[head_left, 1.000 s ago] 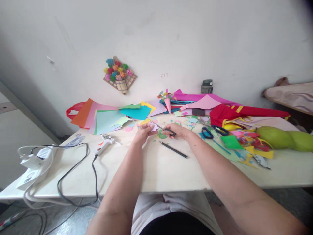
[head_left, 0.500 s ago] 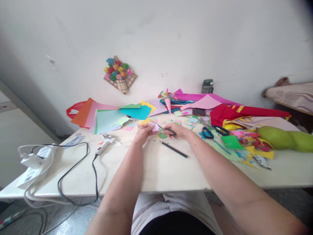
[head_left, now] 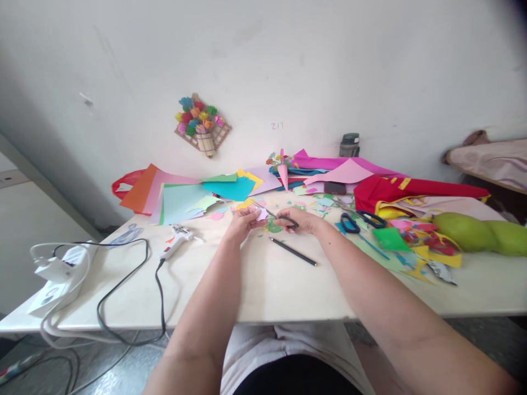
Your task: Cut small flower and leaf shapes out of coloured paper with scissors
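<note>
My left hand [head_left: 242, 219] pinches a small pale pink piece of paper [head_left: 261, 214] above the white table [head_left: 263, 285]. My right hand [head_left: 300, 219] grips black-handled scissors [head_left: 280, 218], whose blades point left and up into the paper piece. Both hands hover over a patch of small coloured paper scraps. A black pencil [head_left: 292, 252] lies on the table just in front of my right hand.
Stacks of coloured paper sheets [head_left: 185, 195] lie at the back left. A glue gun [head_left: 176, 240] with a black cable sits left of my hands. Blue-handled scissors [head_left: 357, 221], a red bag [head_left: 395, 189], paper scraps and a green gourd-shaped thing [head_left: 480, 233] fill the right side.
</note>
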Available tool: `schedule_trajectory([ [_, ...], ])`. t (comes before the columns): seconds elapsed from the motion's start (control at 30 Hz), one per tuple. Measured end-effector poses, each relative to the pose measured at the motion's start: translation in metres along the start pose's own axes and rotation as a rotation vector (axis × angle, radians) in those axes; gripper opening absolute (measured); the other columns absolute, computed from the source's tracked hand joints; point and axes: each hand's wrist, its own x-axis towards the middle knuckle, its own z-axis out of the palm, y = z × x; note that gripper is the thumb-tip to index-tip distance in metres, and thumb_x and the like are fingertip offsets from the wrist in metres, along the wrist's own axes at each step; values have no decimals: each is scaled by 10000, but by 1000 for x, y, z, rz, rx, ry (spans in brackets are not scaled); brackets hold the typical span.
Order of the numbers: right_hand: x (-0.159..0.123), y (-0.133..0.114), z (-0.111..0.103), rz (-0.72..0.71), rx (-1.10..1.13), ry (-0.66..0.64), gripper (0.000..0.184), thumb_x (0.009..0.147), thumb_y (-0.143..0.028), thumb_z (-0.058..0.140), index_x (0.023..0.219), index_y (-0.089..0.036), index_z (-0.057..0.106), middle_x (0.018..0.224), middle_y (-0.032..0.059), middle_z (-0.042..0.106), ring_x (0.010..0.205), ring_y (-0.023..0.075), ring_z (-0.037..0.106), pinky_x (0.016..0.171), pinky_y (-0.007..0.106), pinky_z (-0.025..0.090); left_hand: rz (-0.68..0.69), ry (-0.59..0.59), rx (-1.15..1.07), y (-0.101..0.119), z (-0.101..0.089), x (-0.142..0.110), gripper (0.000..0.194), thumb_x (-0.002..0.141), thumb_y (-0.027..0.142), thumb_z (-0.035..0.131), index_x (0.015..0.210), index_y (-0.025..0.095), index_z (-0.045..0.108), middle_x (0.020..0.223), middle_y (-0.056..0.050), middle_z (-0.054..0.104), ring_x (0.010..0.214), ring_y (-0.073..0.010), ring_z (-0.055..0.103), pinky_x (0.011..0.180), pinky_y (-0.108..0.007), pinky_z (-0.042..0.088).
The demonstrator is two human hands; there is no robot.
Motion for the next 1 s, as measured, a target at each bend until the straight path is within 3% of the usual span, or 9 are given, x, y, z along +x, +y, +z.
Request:
schedule_trajectory([
  [0.3, -2, -3, 0, 54, -27, -6, 132, 748, -218, 623, 658, -135, 574, 426, -34, 503, 359, 57, 400, 343, 177, 235, -7, -18, 5, -1, -1, 0, 351, 521, 315, 878, 638, 139, 597, 641, 2, 614, 657, -151, 643, 734, -329, 561],
  [0.5, -4, -8, 3, 57, 38, 1, 125, 709, -164, 612, 599, -137, 558, 420, -57, 432, 353, 48, 370, 343, 185, 216, 0, -18, 11, -2, -2, 0, 334, 550, 319, 863, 621, 140, 589, 609, 10, 593, 597, -126, 609, 740, -337, 561],
  [0.77, -6, -9, 4, -17, 120, -43, 174, 658, -200, 594, 520, -154, 499, 447, -67, 379, 375, 35, 300, 365, 195, 227, -7, 6, 16, -1, -1, 0, 312, 568, 300, 851, 606, 140, 586, 562, 13, 562, 588, -126, 598, 724, -342, 571],
  [1.0, -4, -7, 6, -9, 96, 8, 137, 655, -154, 572, 527, -141, 524, 473, -45, 436, 376, 37, 336, 370, 195, 231, 4, 37, 13, 0, 0, 0, 310, 558, 292, 847, 566, 140, 577, 518, 24, 533, 561, -116, 577, 715, -336, 573],
])
